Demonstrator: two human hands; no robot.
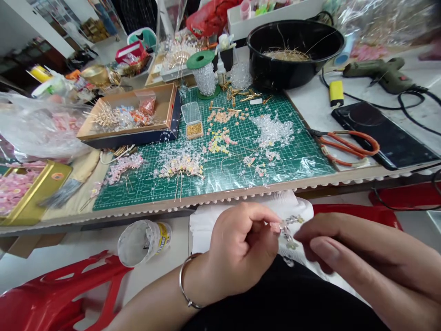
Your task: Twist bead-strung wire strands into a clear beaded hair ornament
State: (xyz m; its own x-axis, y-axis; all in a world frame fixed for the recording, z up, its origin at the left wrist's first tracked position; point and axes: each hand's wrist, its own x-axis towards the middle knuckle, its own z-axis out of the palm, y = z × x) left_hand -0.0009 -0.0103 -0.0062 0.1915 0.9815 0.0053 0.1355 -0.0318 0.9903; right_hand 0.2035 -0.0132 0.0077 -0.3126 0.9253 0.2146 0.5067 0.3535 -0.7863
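My left hand (246, 248) is closed, its thumb and forefinger pinching a small beaded flower spray (285, 230) with clear beads and pink and yellowish petals. The spray is over my lap, below the table edge. To its right, my right hand (358, 253) has its fingers drawn together, the tips close beside the beads; whatever lies between them is hidden. On the green cutting mat (148, 193) lie a finished-looking beaded hair comb (181, 165), a pink beaded piece (124, 166) and several small flower clusters (260, 163).
Clear beads (272, 128) and peach flower beads (223, 116) lie loose on the mat. Orange-handled scissors (354, 145), a phone (386, 133) and a glue gun (379, 73) are at right. Behind stand a black basin (258, 69), a bead spool (205, 78) and a box (127, 138).
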